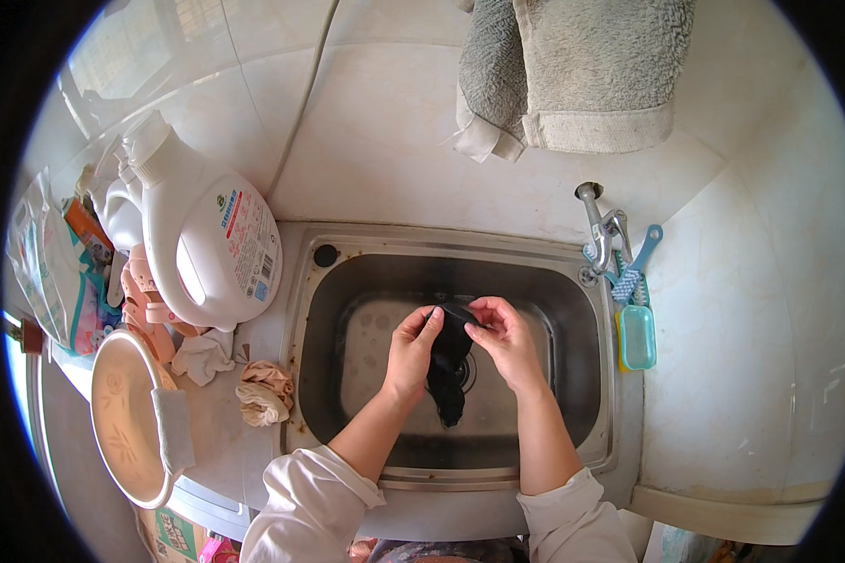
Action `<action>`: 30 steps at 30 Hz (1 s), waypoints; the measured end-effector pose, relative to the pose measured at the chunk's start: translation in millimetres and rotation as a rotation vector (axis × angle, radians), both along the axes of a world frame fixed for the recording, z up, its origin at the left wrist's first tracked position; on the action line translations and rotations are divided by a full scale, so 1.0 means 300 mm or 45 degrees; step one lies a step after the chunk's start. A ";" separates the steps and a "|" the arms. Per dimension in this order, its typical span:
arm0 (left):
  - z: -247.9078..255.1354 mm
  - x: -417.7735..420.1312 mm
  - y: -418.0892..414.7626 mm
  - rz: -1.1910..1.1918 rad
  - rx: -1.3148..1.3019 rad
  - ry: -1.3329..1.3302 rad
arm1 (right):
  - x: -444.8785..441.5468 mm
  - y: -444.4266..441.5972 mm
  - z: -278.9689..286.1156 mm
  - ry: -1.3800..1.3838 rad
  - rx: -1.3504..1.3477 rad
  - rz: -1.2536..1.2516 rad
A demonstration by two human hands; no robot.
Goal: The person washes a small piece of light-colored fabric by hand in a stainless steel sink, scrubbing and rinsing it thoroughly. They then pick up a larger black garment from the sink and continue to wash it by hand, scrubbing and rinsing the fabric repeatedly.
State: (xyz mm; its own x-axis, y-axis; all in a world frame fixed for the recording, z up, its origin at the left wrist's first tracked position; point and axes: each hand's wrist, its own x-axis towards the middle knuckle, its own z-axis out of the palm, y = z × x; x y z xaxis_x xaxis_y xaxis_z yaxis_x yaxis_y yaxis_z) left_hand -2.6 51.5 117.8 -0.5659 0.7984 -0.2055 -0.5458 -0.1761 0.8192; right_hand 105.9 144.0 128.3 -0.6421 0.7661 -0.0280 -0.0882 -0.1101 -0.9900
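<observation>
A small black cloth (449, 359), perhaps a sock, hangs between my hands over the stainless steel sink (366, 415). My left hand (412, 348) pinches its upper left edge between thumb and fingers. On the other side, my right hand (505, 341) grips the upper right edge, so the top is spread. The cloth's lower end dangles in front of the drain (469, 373) and hides part of it. Whether that end touches the sink floor I cannot tell. No water runs from the metal faucet (604, 232) at the right rear corner.
Left of the sink stand a large white detergent jug (215, 239), pink clogs (141, 281), crumpled cloths (264, 394) and a beige basin (123, 422) with a cloth over its rim. Brushes (634, 274) and a turquoise soap dish (638, 338) lie at right. Grey towels (598, 70) hang above.
</observation>
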 end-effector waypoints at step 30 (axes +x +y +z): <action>-0.088 -0.011 -0.023 -0.242 -0.526 -0.429 | 0.054 0.084 -0.196 -0.835 0.385 -0.097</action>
